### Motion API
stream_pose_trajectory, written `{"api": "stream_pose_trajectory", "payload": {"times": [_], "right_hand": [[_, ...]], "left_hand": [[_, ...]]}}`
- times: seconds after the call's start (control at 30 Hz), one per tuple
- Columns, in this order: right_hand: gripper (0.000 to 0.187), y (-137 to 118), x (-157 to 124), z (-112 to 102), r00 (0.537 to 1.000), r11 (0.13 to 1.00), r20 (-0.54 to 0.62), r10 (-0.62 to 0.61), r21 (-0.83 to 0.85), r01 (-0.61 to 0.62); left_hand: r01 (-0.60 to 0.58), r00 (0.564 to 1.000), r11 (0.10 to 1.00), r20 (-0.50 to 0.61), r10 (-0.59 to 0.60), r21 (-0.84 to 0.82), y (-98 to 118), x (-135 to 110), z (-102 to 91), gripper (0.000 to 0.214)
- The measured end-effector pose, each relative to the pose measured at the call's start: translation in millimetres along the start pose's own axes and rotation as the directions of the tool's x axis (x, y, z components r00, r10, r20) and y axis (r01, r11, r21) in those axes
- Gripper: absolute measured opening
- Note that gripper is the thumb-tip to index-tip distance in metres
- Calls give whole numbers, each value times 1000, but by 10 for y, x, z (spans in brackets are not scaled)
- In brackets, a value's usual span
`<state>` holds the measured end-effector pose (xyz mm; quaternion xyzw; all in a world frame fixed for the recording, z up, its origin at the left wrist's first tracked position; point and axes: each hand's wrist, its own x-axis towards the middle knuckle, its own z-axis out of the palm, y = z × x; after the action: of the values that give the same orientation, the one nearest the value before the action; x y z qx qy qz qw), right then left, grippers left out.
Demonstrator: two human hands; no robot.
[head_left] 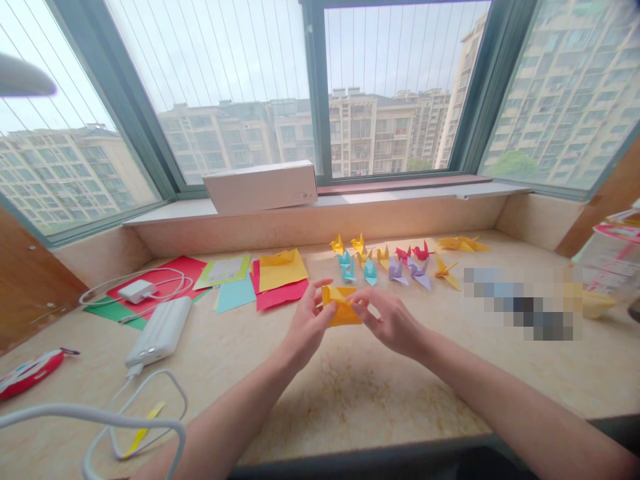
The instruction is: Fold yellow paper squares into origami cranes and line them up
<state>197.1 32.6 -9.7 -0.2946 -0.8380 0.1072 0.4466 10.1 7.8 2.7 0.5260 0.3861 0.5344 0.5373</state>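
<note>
A partly folded sheet of yellow-orange origami paper (344, 313) is held between my two hands, just above the stone counter. My left hand (311, 320) pinches its left edge, with the thumb in front and fingers behind. On the right side, my right hand (387, 317) grips the paper near its upper corner between thumb and fingers. Beyond my hands stand several folded paper cranes: yellow (358, 243), blue (370, 272), purple (419, 272) and red (423, 251). A stack with yellow paper (283, 272) on top lies left of my left hand.
Red paper (187, 273), a white charger (137, 291), a white power bank (160, 330) and a looping cable (100, 415) lie on the left. A white box (263, 188) rests on the window sill. At the right are a blurred-out object (523, 303) and a clear plastic container (610, 260).
</note>
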Motion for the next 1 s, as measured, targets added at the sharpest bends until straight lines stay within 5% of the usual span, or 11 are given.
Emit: {"api": "stream_pose_trajectory", "payload": {"times": [0.23, 0.37, 0.5, 0.63, 0.83, 1.0], "right_hand": [[16, 1, -11, -56, 987, 988, 77, -145, -37, 148], [12, -29, -4, -29, 993, 995, -80, 84, 62, -79], [10, 0, 41, 4, 925, 939, -178, 334, 146, -311], [9, 52, 52, 21, 927, 947, -194, 320, 87, -309], [55, -36, 6, 74, 976, 974, -62, 208, 108, -201], [22, -26, 49, 59, 895, 865, -20, 446, 268, -425]], "left_hand": [[-24, 999, 1000, 29, 23, 19, -4, -21, 37, 61], [-37, 998, 999, 59, 37, -15, -37, 8, 28, 67], [-63, 996, 997, 62, 61, 35, -67, 39, -6, 63], [-53, 995, 996, 85, 47, 71, -90, 47, -26, 50], [-107, 992, 973, 87, 91, 205, -136, 27, -39, 43], [-97, 986, 976, 155, 66, 197, -127, 16, -24, 47]]}}
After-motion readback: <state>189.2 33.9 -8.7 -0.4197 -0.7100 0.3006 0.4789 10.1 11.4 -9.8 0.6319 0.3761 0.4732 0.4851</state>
